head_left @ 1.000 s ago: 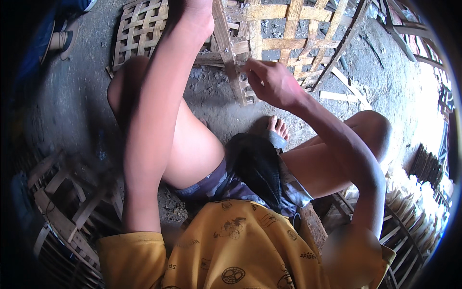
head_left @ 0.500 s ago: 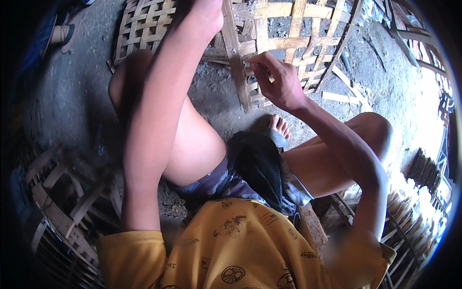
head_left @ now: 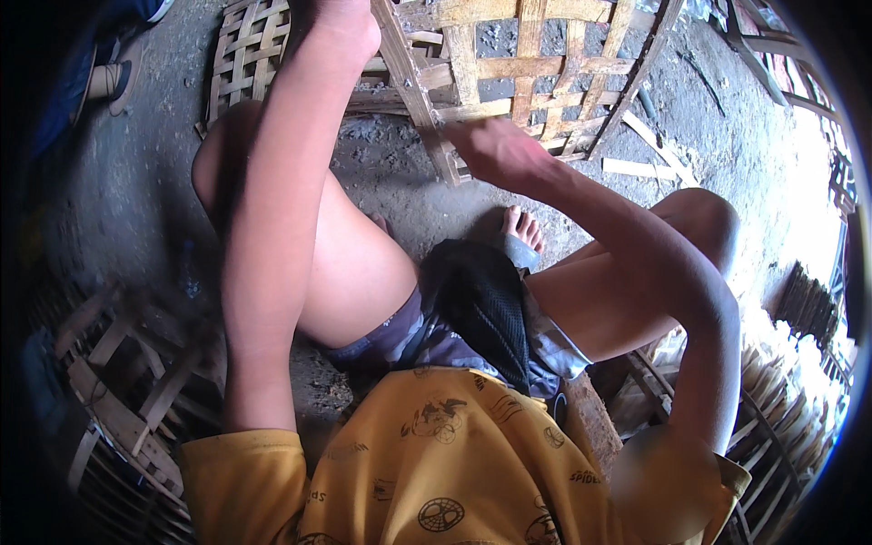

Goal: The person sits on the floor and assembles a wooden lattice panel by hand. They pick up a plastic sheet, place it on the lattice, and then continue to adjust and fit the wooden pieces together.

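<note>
A half-woven bamboo lattice [head_left: 536, 68] of flat tan strips lies on the grey ground in front of me, at the top of the view. My left hand [head_left: 341, 27] reaches up to its left part and grips it near the top edge, fingers mostly out of sight. My right hand [head_left: 495, 150] is closed on the lower edge of the lattice, pinching a strip beside a long diagonal slat [head_left: 418, 95]. I sit with bare knees bent, one foot [head_left: 522, 232] under the lattice edge.
Another woven bamboo panel [head_left: 241, 54] lies at the upper left. Finished open-weave baskets [head_left: 118, 400] are stacked at the lower left. Bundles of cut bamboo strips [head_left: 799, 363] lie at the right. Loose strips [head_left: 640, 168] are scattered on the ground. A sandalled foot [head_left: 109, 77] shows at the far upper left.
My right hand has moved down and left along the lattice edge, from the upper weave to the lower rim by the diagonal slat. My left hand stays up on the lattice.
</note>
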### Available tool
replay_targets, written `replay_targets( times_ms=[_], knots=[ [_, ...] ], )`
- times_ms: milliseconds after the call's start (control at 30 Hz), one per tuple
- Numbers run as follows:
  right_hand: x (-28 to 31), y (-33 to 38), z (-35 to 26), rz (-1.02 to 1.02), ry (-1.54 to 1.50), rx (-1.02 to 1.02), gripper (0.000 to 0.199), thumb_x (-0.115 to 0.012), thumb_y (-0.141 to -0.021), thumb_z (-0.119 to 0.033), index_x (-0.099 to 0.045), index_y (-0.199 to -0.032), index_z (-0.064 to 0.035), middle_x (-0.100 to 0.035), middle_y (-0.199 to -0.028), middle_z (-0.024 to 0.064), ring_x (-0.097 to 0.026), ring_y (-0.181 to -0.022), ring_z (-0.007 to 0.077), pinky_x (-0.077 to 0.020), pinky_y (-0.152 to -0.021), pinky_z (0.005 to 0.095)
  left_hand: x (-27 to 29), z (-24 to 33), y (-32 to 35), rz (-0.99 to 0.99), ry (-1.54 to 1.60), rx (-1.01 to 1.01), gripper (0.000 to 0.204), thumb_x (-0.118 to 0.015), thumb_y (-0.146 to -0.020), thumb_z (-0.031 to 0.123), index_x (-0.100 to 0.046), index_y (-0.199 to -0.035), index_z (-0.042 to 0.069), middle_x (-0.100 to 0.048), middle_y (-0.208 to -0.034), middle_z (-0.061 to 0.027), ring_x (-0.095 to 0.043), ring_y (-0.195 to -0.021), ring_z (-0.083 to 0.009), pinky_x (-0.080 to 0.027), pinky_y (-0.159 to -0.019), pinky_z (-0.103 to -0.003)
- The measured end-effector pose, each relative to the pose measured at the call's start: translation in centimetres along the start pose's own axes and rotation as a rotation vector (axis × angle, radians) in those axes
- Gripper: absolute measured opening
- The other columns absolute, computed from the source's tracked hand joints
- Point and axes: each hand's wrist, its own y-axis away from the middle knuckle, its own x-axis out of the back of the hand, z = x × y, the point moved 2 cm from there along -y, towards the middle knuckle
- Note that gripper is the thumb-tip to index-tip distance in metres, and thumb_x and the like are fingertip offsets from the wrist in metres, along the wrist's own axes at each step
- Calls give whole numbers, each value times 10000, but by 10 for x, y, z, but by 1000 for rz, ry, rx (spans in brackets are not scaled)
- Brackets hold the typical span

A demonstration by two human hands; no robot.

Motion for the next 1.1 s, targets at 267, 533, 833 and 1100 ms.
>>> replay_targets(
  times_ms=[267,533,833,1100],
  knots=[
    [5,20,9,-165,28,-117,201,-523,-881,34,-608,-1056,-19,-618,-649,177,-677,-617,365,-539,-539,469,15,10,-1,-228,60,70,866,-482,-982,701,-451,-1480,-7,-590,-1182,-110,-630,-999,-136,-568,-753,-286],
    [38,10,-22,284,-157,-31,128,-570,-975,-49,-575,-1102,-36,-681,-817,196,-688,-651,385,-549,-545,469,-26,31,30,1,-120,51,966,-410,-963,754,-272,-1608,49,-314,-1619,-235,-371,-1457,-330,-374,-1161,-535],
    [-7,27,-3,37,16,-28,205,-516,-917,23,-610,-1092,-27,-696,-791,187,-701,-624,336,-557,-521,447,-15,24,29,-144,-166,-14,895,-421,-976,724,-296,-1611,104,-372,-1598,-187,-453,-1398,-297,-451,-1104,-482],
    [45,7,-25,348,-74,73,140,-583,-955,-6,-573,-1089,-47,-666,-780,173,-692,-644,350,-540,-514,444,-3,10,12,-65,-105,-29,843,-459,-978,715,-478,-1401,-14,-584,-1056,-91,-540,-747,-127,-498,-639,-271]
  ],
)
